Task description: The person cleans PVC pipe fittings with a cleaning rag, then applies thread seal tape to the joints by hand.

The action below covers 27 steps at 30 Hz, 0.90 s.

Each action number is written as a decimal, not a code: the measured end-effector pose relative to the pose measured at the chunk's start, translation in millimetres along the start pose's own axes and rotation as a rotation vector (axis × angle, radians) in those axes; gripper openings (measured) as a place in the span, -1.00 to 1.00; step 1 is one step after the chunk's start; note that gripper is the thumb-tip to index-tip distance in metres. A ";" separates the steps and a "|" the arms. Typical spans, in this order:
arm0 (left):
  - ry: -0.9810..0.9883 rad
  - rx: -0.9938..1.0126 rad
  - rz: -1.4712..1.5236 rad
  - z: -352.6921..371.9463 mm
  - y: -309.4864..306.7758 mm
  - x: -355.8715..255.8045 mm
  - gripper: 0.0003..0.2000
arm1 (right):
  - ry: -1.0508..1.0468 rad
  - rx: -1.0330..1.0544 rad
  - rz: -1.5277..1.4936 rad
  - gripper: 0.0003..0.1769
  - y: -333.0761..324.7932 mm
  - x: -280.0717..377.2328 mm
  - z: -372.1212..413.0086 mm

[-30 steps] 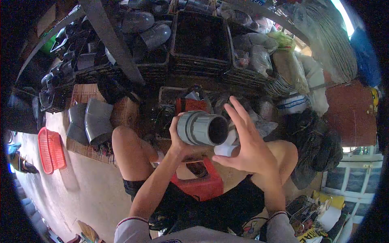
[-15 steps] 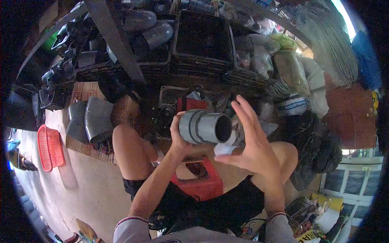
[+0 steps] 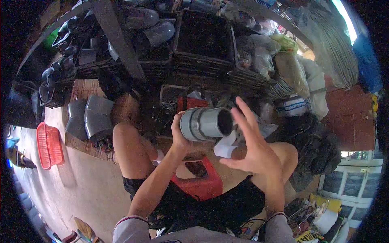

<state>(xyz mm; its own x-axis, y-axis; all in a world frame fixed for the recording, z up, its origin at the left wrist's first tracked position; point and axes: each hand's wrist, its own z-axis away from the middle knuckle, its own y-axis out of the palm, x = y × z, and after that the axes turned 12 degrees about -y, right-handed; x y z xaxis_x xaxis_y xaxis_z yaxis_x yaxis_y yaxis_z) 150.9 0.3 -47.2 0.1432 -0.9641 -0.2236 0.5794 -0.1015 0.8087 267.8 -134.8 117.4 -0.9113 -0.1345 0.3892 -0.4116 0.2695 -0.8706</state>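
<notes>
A grey plastic pipe fitting (image 3: 204, 123) with a threaded, ribbed collar lies roughly level in front of me, its dark open end facing right. My left hand (image 3: 178, 131) is wrapped round the collar end on the left. Just to the right of the open mouth is my right hand (image 3: 257, 146), thumb and fingers spread wide, with nothing in it. It appears apart from the fitting. Below, between my knees, stands a red plastic stool (image 3: 202, 184).
Black crates (image 3: 204, 60) are stacked ahead, under a slanting metal post (image 3: 117, 38). Large grey pipe elbows (image 3: 99, 117) rest on cardboard at left, near a red basket (image 3: 49, 146). Dark plastic bags (image 3: 316, 141) lie at right. A broom (image 3: 84, 229) is at lower left.
The fitting has turned slightly and its open end sits a little higher and further right. My right hand has shifted slightly right, still spread.
</notes>
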 end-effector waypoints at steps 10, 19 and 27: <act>0.054 0.076 -0.049 -7.6 -10.9 8.5 -0.44 | 0.393 0.038 0.046 -0.09 24.6 17.1 -11.2; -0.057 0.069 0.059 -3.6 -9.6 1.7 -0.47 | 0.026 0.001 -0.159 -0.11 6.4 5.8 -8.6; -0.005 0.116 -0.060 -7.7 -13.5 0.6 -0.36 | 0.284 -0.032 -0.091 -0.12 35.8 11.4 -12.3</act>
<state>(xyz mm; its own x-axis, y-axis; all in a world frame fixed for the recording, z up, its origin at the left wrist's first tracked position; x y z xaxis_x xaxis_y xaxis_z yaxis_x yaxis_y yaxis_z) 149.3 3.0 -62.5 0.1066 -0.9567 -0.2709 0.4904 -0.1865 0.8513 242.6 -115.0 94.4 -0.8359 0.1112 0.5375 -0.4878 0.2987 -0.8203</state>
